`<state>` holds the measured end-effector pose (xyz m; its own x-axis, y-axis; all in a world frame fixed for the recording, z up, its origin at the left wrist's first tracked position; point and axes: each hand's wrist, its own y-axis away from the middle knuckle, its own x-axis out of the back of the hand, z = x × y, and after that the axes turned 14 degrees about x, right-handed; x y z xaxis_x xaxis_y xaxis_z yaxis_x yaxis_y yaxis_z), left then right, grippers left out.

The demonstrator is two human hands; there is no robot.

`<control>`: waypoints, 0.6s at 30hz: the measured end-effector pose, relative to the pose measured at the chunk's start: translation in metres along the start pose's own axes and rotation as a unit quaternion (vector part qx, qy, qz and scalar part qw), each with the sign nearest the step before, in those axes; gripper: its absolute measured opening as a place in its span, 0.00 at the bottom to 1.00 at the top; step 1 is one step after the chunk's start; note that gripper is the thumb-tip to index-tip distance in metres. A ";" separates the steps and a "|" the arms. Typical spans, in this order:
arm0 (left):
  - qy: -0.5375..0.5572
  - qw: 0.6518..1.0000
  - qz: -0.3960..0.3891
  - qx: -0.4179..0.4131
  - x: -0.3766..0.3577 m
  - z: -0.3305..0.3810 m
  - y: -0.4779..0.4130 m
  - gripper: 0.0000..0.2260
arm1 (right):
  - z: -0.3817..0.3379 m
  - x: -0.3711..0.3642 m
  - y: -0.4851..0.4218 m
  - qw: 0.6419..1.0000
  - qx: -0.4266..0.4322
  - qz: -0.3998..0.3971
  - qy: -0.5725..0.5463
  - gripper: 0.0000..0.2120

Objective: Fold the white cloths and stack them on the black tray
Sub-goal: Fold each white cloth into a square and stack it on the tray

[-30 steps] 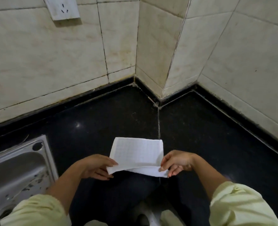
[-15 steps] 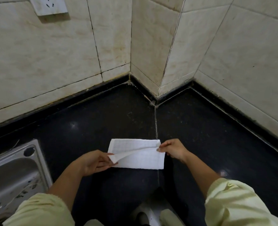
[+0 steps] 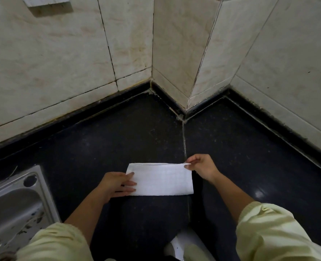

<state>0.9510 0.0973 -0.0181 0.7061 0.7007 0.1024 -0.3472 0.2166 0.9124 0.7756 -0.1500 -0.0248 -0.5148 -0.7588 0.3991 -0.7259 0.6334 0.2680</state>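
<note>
A white cloth (image 3: 161, 179) lies folded into a flat rectangle on the black countertop (image 3: 118, 144), near its front edge. My left hand (image 3: 116, 183) rests on the cloth's left edge with its fingers laid out over it. My right hand (image 3: 203, 167) pinches the far right corner of the cloth between thumb and fingers. No black tray is in view.
A steel sink (image 3: 14, 208) is set into the counter at the lower left. Tiled walls (image 3: 174, 53) form a jutting corner behind the counter. A wall socket (image 3: 46, 2) sits at the top left. A white object (image 3: 182, 243) shows below the counter's front edge.
The cloth's near half was lifted and folded away onto the far half. It now lies flat. My right hand moved to the far right corner; my left went from pinching to resting flat.
</note>
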 end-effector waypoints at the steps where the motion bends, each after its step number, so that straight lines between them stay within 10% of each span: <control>1: 0.000 1.000 0.004 -0.002 0.000 0.001 -0.002 0.16 | 0.001 -0.001 -0.002 1.000 -0.002 0.000 0.007 0.08; 18: -0.033 0.990 0.132 -0.039 -0.017 0.009 -0.024 0.12 | 0.008 -0.022 -0.004 0.983 0.026 0.047 0.173 0.05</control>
<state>0.9528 0.0737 -0.0383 0.6221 0.6949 0.3606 -0.5699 0.0861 0.8172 0.7865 -0.1376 -0.0411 -0.4005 -0.5945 0.6973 -0.7096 0.6827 0.1745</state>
